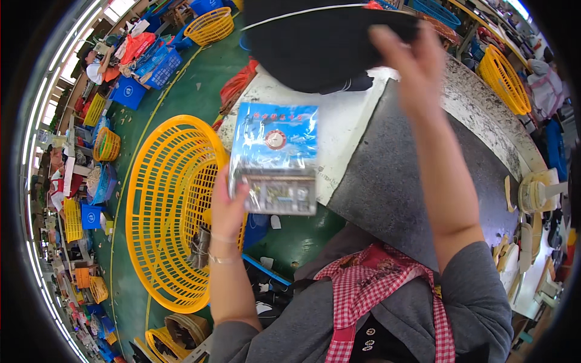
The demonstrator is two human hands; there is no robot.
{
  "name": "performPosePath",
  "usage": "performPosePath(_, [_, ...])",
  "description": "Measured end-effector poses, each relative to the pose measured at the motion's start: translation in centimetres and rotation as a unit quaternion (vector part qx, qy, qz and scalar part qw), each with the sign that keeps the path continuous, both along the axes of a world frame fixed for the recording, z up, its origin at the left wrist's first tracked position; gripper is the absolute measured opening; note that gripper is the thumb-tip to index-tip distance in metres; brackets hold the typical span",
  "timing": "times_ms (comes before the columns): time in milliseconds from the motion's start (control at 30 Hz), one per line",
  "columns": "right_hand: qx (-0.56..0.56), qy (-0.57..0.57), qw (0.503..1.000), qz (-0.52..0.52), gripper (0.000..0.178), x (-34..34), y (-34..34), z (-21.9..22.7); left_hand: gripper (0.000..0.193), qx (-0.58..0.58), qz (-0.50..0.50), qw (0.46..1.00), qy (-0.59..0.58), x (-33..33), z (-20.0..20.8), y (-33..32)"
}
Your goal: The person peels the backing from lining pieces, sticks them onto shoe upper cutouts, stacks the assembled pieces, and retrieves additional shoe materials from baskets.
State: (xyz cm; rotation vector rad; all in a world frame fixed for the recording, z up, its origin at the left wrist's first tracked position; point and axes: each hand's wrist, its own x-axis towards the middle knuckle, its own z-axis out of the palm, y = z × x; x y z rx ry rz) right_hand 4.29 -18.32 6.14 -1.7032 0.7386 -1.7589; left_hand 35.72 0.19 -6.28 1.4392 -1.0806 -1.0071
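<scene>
My left hand (228, 209) is closed on the lower left edge of a flat, glossy printed packet (277, 156). The packet has a blue upper part with a round emblem and a picture of a grey building below. My right hand (417, 69) is raised and blurred, its thumb and fingers apart, over the right end of a large black sheet of material (315, 48). Whether it touches the sheet I cannot tell. Under both lies a worktable with a white surface (345, 130) and a dark grey mat (417, 163).
A big yellow plastic basket (142, 206) stands left of the table, with dark items inside. On the right edge sits a white tub (538, 190) with a brush-like handle. Blue crates (128, 91) and yellow baskets (209, 26) line the green floor (206, 85). A person (95, 68) is at the far left.
</scene>
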Motion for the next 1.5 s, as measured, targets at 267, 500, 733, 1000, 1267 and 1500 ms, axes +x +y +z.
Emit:
performPosePath(267, [0.333, 0.062, 0.94, -0.038, 0.048, -26.5, 8.7, -7.3, 0.09, -0.029, 0.055, 0.752, -0.656, -0.1, 1.6, -14.5])
performPosePath(500, [0.243, 0.191, 0.922, -0.233, 0.047, -30.7, 11.1, -18.2, 0.11, -0.191, -0.086, 0.701, -0.682, -15.2, 3.1, -24.2])
performPosePath(733, [0.238, 0.13, 0.937, -0.221, 0.037, -30.5, 12.3, -18.2, 0.083, -0.168, -0.039, 0.711, -0.682, -17.4, 4.1, -22.0])
performPosePath(1000, [0.2, 0.212, 0.92, -0.263, 0.043, -34.0, 10.5, -19.3, 0.092, -0.094, -0.116, 0.928, -0.342, -10.4, 1.7, 12.1])
performPosePath(1267, [0.144, 0.316, 0.892, -0.291, 0.051, -37.1, 6.1, -20.9, 0.033, 0.394, 0.422, 0.663, 0.477, -11.3, -22.2, 47.2])
performPosePath(1500, [0.138, 0.312, 0.898, -0.279, 0.054, -38.6, 5.0, -21.2, 0.043, 0.324, 0.573, 0.637, 0.4, -9.4, -26.4, 51.4])
